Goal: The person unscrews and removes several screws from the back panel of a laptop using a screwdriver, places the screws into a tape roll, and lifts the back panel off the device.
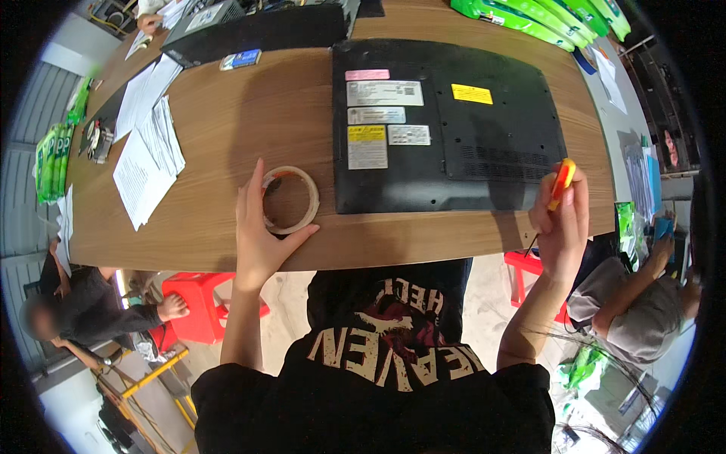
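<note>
A black laptop (pixel 393 178) lies underside up on the wooden table, with several labels and a vent grille showing. At its near right corner my right hand (pixel 563 227) is closed around a screwdriver (pixel 561 185) with an orange and yellow handle. Its thin dark shaft seems to come out below the fingers, tip pointing down. To the laptop's left is a roll of tape (pixel 312 198). My left hand (pixel 261 238) is spread beside it, thumb under its near edge and fingers along its left side; whether they touch the roll is hard to tell.
Loose papers (pixel 147 170) lie at the left, and a small blue and white packet (pixel 240 60) sits farther back. A black computer case (pixel 257 38) and green packs (pixel 529 19) stand along the far side. Other people sit at both sides, near a red stool (pixel 198 303).
</note>
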Demonstrator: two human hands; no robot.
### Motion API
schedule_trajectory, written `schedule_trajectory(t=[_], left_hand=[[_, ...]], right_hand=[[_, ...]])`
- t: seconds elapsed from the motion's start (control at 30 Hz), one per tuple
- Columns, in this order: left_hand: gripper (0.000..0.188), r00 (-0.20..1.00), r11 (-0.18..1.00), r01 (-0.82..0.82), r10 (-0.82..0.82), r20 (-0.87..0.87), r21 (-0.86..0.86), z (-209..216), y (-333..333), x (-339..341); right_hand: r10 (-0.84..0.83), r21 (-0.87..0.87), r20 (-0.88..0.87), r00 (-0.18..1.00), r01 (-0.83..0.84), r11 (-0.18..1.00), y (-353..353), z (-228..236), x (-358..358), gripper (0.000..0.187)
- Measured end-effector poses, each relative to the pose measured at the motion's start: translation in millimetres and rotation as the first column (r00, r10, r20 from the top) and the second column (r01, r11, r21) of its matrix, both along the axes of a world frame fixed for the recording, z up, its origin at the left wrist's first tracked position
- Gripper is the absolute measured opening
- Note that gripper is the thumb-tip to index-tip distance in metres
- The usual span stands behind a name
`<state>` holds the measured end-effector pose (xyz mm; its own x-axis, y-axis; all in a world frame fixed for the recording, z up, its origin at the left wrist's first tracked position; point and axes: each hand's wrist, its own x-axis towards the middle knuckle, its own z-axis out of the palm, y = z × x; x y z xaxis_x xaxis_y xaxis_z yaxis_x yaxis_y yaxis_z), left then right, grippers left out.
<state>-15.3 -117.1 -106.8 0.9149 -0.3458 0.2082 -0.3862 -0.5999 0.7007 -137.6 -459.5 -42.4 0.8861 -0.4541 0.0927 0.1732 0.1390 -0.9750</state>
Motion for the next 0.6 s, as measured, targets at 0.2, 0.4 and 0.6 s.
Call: schedule_trajectory(t=[0.2, 0.4, 0.6], left_hand=[[0.105, 0.998, 0.999, 0.001, -0.003, 0.064, 0.046, -10, 14, 4], [0.049, 0.952, 0.999, -0.028, 0.018, 0.305, 0.031, 3, 32, 9], [0.017, 0.953, 0.991, -0.078, 0.042, 0.3, 0.11, 19, 38, 14]], right_hand=[[0.037, -0.207, -0.2, 0.979, -0.079, 0.975, 44, 6, 17, 0.034], [0.161, -0.095, -0.207, 0.965, -0.184, 0.978, 32, -14, -3, 0.033], [0.226, 0.009, -0.178, 0.958, -0.228, 0.974, 35, -24, -15, 0.036]])
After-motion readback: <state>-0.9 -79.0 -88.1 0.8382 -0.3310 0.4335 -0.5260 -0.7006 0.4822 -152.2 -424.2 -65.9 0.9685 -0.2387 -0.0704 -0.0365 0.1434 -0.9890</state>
